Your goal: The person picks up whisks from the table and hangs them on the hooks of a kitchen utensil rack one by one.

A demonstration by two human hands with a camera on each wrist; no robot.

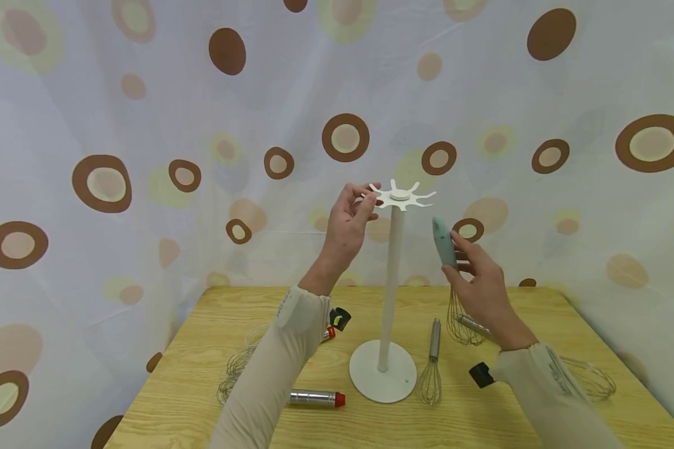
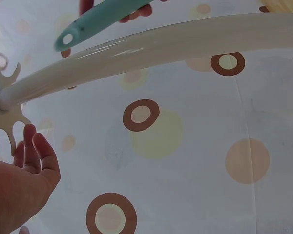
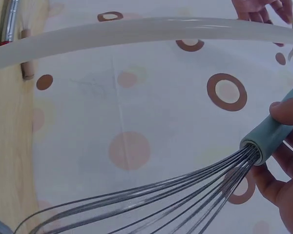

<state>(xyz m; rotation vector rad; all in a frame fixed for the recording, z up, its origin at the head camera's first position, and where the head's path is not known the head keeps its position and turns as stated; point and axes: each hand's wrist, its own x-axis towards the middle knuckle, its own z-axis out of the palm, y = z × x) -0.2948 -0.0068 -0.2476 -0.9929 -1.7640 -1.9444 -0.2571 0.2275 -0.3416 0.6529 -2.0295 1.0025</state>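
Sleeves: two pale sleeves, the left sleeve (image 1: 275, 368) and the right sleeve (image 1: 545, 386), nearest the camera, reaching in over the near edge of the surface (image 1: 168, 399).
Left hand: (image 1: 345, 227) thumb and fingers pinch a prong on the left side of the spoked top (image 1: 400, 201).
Right hand: (image 1: 480, 284) grips the teal-handled whisk (image 1: 444, 242) between thumb and fingers.
Teal-handled whisk: held in the air right of the pole (image 1: 391, 280), wires downward, handle end upward and slightly tilted; handle near the spoked top but apart from it. A hole shows in the handle end.
White stand: upright on its round base (image 1: 365, 380), about midway between the left and right edges of the surface; prongs radiate from the spoked top.
Small whisk: (image 1: 435, 340) lies just right of the round base, metal handle toward the far edge.
Left side: wire loops (image 1: 233, 374) and a red-ended metal handle (image 1: 314, 397), partly hidden by the left sleeve; a second red end (image 1: 329, 333) lies farther back.
Right side: another metal handle (image 1: 470, 323) lies partly behind the right hand; large wire loops (image 1: 598, 377) lie near the right edge.
Backdrop: spotted cloth (image 1: 292, 81) beyond the far edge.
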